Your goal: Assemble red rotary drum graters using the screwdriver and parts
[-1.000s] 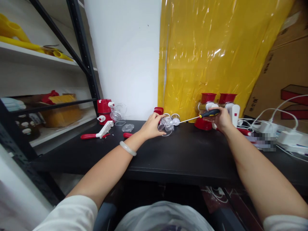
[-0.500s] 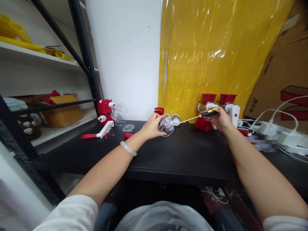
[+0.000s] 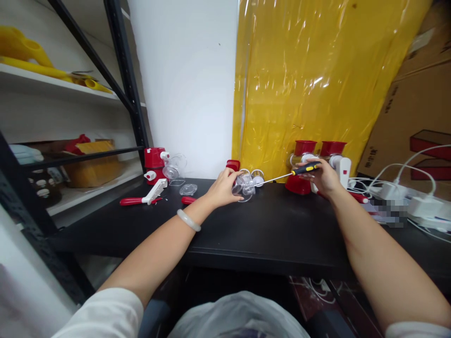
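My left hand (image 3: 225, 188) is closed round a clear plastic housing (image 3: 246, 188) with round openings, held low over the black table. In my right hand (image 3: 322, 176) is a screwdriver (image 3: 306, 168) with a black and yellow handle. Its long metal shaft points left, and the tip reaches the clear housing; exactly where it meets the plastic is too small to tell. Just behind the housing stands a clear round part with a white piece (image 3: 258, 177). A red part (image 3: 233, 164) shows behind my left hand, and a red handle (image 3: 188, 200) lies beside my left forearm.
Left on the black table (image 3: 246, 234) are a red and white part (image 3: 154, 164), a white crank with red handle (image 3: 144, 199) and a clear disc (image 3: 188, 189). Two red-topped grinders (image 3: 305, 148) stand behind my right hand. White cables and power strips (image 3: 426, 206) crowd the right.
The screwdriver and my right hand have shifted very slightly, with the tip still at the clear housing. My left hand keeps its hold; the whole view has tilted a little.
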